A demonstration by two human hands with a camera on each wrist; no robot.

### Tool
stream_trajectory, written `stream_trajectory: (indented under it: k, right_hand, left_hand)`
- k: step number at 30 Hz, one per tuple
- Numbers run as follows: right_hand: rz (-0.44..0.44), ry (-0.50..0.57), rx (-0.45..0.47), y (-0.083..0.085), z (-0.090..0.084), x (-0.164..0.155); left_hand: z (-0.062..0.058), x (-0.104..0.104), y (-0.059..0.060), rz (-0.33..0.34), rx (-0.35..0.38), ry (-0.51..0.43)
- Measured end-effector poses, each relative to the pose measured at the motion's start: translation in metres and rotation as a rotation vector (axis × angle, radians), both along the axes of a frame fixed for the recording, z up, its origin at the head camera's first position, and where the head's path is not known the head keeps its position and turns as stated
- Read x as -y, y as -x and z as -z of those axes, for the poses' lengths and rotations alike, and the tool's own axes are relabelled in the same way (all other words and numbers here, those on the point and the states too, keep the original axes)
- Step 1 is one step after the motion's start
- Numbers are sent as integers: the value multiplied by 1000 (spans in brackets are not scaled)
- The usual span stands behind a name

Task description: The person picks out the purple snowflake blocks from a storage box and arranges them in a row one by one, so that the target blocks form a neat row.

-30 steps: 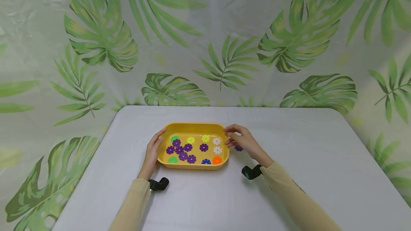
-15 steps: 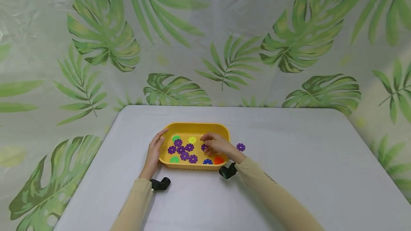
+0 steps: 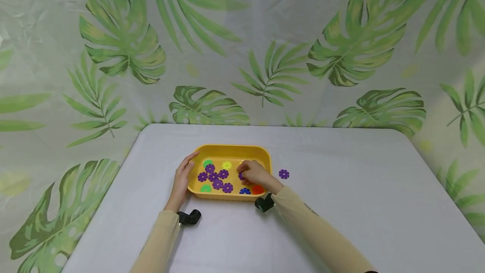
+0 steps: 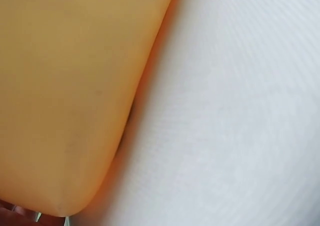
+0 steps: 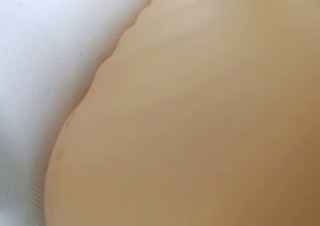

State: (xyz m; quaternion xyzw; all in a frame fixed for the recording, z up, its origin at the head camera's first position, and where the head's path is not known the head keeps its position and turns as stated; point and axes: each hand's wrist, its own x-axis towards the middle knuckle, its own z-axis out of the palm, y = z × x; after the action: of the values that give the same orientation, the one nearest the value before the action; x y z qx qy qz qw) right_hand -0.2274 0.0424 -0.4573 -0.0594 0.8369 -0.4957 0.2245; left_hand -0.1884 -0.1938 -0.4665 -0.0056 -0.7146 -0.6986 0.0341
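Observation:
A yellow tray (image 3: pixel 231 147) sits mid-table and holds several flower-shaped discs: a purple cluster (image 3: pixel 216 178), a yellow one (image 3: pixel 226 165), two green, a blue (image 3: pixel 244 191) and an orange (image 3: pixel 258 189). My left hand (image 3: pixel 183 176) lies with straight fingers along the tray's left wall. My right hand (image 3: pixel 253 173) is inside the tray, its fingers curled down and pinching a purple disc (image 3: pixel 240 175). That hand hides the discs beneath it. The left wrist view shows only the tray's outer wall (image 4: pixel 65 86) close up. The right wrist view is a blurred tan surface.
One purple disc (image 3: pixel 283 174) lies on the white table (image 3: pixel 360 188) just right of the tray. Black wrist cameras (image 3: pixel 189 217) sit near the tray's front. A leaf-patterned curtain (image 3: pixel 242 54) hangs behind the table's far edge.
My right hand went from the tray's right end, beside the loose purple disc on the table, leftward into the tray and settled on a purple disc. The left hand stayed put.

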Motion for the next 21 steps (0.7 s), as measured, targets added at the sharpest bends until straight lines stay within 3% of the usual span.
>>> stream_trajectory:
  k: [5,10,21]
  right_hand:
    - [9,-47,-63,1,2,2]
    - [27,-49,-60,1,2,1]
    - [-55,197,-59,-1,-29,-36]
  left_hand:
    - [0,0,0,-2,-8,0]
    - [0,0,0,-7,-2,11]
    - [-1,-1,0,-13,5,27]
